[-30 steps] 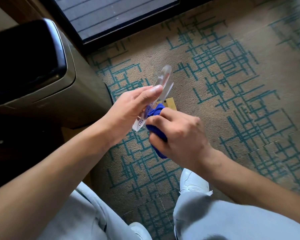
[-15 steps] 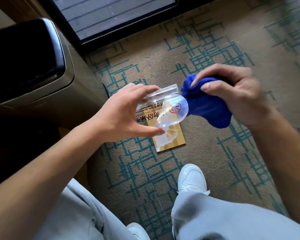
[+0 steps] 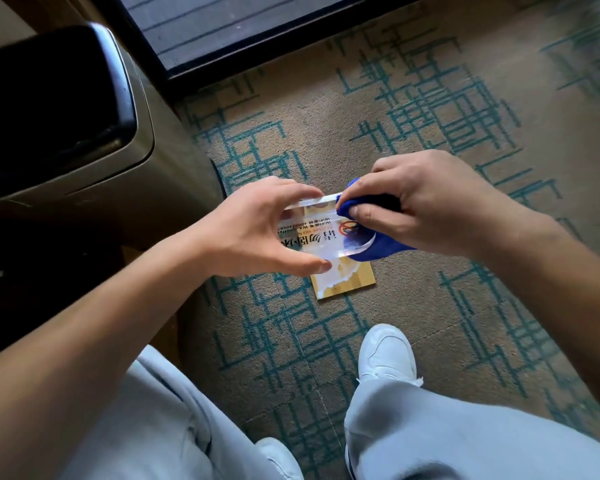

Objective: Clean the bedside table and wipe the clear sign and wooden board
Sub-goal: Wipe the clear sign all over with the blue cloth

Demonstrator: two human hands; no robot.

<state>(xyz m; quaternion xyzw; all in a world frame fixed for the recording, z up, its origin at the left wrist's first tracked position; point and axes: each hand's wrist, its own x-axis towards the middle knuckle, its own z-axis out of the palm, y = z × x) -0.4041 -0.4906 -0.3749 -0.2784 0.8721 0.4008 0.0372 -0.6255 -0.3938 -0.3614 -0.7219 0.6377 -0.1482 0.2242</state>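
The clear sign (image 3: 321,237) is held near the middle of the frame, above the floor, its printed face turned upward and its text seen upside down. 1 red prohibition symbol is shown near its right end. The wooden board (image 3: 347,280) is laid flat on the carpet just below it, apparently partly glared white.

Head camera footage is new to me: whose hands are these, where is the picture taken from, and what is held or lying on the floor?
The camera sits on a person's head, looking down at their own arms, legs and white shoe. The left hand holds the clear sign by its edges. The right hand pinches a blue cloth against the sign's right end. Below, the wooden board lies flat on the patterned carpet. A dark-topped piece of furniture stands at left.
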